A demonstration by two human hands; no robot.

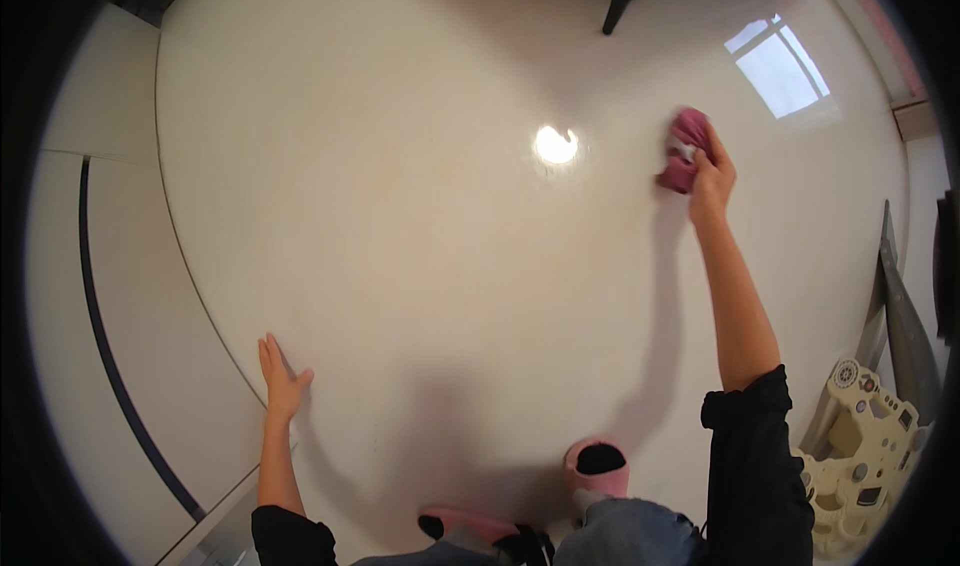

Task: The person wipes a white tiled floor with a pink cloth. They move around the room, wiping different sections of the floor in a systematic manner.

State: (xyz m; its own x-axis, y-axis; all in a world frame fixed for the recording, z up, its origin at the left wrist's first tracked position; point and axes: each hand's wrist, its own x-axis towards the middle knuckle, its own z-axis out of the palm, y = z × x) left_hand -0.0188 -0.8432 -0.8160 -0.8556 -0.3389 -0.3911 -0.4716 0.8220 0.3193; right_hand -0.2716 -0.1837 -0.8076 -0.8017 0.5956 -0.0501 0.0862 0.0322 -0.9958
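Note:
My right hand (711, 176) grips a crumpled dark pink cloth (684, 153) with a small white patch, low over the glossy pale floor (450, 228) on the upper right. My left hand (283, 382) holds nothing; its fingers are spread, with the fingertips pointing up the picture, beside the base of the white cabinet at the left. Whether its palm touches the floor I cannot tell. Both arms wear black sleeves pushed up to about the elbow.
A white cabinet front (142, 266) with a dark vertical strip stands left. Dark furniture with a leg (616, 7) is at the top. A cream plastic toy-like panel (862, 453) and a grey folded frame (904, 303) stand right. Pink slippers (611, 480) are on my feet.

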